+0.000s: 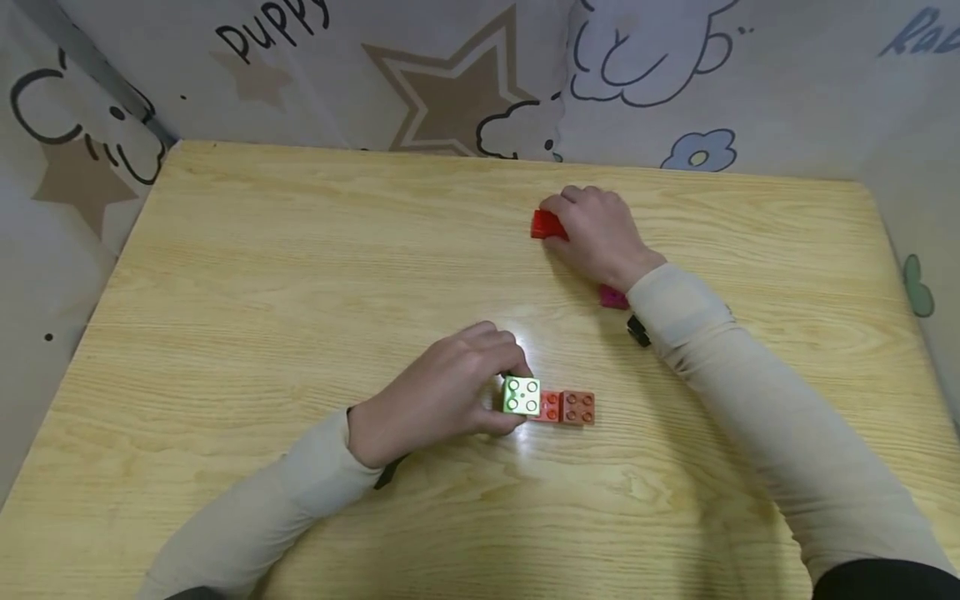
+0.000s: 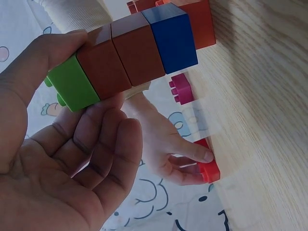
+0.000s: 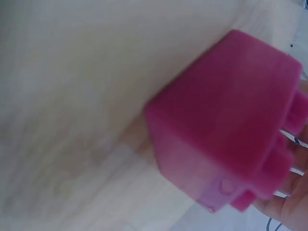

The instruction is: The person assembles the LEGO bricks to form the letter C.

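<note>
My left hand point(image 1: 442, 392) pinches a stack of toy building bricks between thumb and fingers near its top. The green brick point(image 1: 521, 396) is uppermost; under it come two brown bricks point(image 2: 137, 53) and a blue brick point(image 2: 175, 41) at the table end. Right beside the stack stand an orange-red brick point(image 1: 551, 406) and a brown brick point(image 1: 578, 408), side by side. Farther back, my right hand point(image 1: 600, 233) grips a red brick point(image 1: 547, 224) on the table, its thumb and fingers on opposite sides. A magenta brick point(image 1: 613, 297) lies under the right wrist, large in the right wrist view point(image 3: 226, 106).
The wooden table point(image 1: 300, 250) reaches back to a wall point(image 1: 315, 92) covered with cartoon drawings. Similar covering borders its left and right edges. The right sleeve point(image 1: 757, 408) crosses the table's right side, and a black wrist device point(image 1: 638, 331) hangs beneath its cuff.
</note>
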`<state>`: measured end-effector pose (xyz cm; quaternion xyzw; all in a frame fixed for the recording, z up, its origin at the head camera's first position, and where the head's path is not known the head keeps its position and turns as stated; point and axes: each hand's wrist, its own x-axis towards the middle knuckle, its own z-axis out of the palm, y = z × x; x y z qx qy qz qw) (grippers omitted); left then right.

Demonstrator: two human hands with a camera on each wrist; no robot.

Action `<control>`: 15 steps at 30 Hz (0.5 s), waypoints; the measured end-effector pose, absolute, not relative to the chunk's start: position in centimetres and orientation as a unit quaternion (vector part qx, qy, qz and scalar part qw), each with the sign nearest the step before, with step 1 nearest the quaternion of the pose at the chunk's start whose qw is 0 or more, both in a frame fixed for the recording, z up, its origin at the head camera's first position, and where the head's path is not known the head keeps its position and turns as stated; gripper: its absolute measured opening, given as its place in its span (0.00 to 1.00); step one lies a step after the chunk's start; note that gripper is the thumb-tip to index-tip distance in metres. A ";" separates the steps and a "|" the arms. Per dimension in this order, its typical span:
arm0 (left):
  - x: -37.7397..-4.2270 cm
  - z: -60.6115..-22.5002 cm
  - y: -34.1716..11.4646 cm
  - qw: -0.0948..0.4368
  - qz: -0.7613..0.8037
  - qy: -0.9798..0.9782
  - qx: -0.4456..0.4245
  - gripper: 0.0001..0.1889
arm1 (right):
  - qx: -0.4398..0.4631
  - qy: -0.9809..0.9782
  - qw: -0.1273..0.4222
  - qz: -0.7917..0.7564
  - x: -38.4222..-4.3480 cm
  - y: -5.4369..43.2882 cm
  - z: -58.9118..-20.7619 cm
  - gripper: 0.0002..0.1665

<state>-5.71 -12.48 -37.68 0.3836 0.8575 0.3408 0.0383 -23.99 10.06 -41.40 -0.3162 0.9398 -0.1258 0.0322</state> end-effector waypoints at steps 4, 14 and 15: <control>-5.7 -37.6 -12.3 0.041 0.339 0.858 0.384 0.21 | -0.317 0.939 0.020 -0.130 -24.0 10.3 -41.5 0.21; -5.7 -37.5 -12.3 0.046 0.334 0.860 0.383 0.21 | -0.343 0.927 -0.031 -0.150 -22.4 11.4 -40.0 0.23; -5.8 -37.4 -12.4 0.045 0.334 0.860 0.382 0.22 | -0.345 0.925 -0.038 -0.152 -22.2 11.6 -39.7 0.23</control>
